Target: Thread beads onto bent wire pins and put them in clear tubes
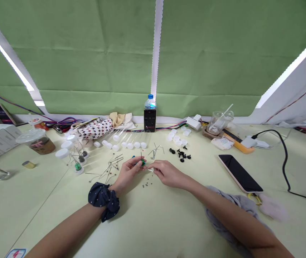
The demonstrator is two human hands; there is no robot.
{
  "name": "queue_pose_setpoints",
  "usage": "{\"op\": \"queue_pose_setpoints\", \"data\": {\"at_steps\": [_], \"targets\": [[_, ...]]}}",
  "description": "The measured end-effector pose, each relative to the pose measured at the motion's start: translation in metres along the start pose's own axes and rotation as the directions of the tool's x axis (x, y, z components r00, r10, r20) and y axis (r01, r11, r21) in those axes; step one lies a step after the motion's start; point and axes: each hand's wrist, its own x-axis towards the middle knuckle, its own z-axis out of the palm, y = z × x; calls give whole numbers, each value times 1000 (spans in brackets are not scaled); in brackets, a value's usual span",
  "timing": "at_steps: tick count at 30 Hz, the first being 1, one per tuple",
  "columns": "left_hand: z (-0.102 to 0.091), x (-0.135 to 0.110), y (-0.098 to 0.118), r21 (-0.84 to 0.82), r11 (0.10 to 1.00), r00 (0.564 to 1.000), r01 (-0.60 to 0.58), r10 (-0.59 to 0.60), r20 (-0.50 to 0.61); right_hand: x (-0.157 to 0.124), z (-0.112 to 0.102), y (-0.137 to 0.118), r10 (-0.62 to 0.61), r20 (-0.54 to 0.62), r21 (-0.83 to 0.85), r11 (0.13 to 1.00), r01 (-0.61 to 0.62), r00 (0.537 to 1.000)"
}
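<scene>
My left hand (130, 171) is closed around a small green part (142, 162) with a thin metal rod standing up from it. My right hand (166, 172) pinches a thin metal hex key (150, 170), its tip close to the green part; whether they touch I cannot tell. Just below the hands lie several tiny grey bits (146, 184), perhaps screws. Left of my left hand are scattered bent metal rods (110, 168). Behind the hands lie several L-shaped hex keys (156, 151) and black, flat-headed parts (183, 154).
Clear tubes with white caps (115, 147) lie at the back, beside loose white caps (178, 138). Capped assemblies (78, 167) stand at left near a drink cup (41, 143). A phone timer (150, 120) leans on a bottle (150, 102). Another phone (240, 173) and a black cable (286, 161) lie right.
</scene>
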Motion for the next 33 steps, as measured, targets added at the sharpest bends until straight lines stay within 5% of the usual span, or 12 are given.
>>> {"op": "queue_pose_setpoints", "data": {"at_steps": [8,20,33], "targets": [[3,-1,3,38,999,998,-6,3,67,2,-1,1,3,-120,22,1000,-1,993],[-1,-1,0,161,987,999,-14,6,50,2,0,1,-10,-126,24,1000,13,992],[-1,-1,-4,32,999,997,35,-37,64,3,1,3,-8,-183,30,999,14,983]]}}
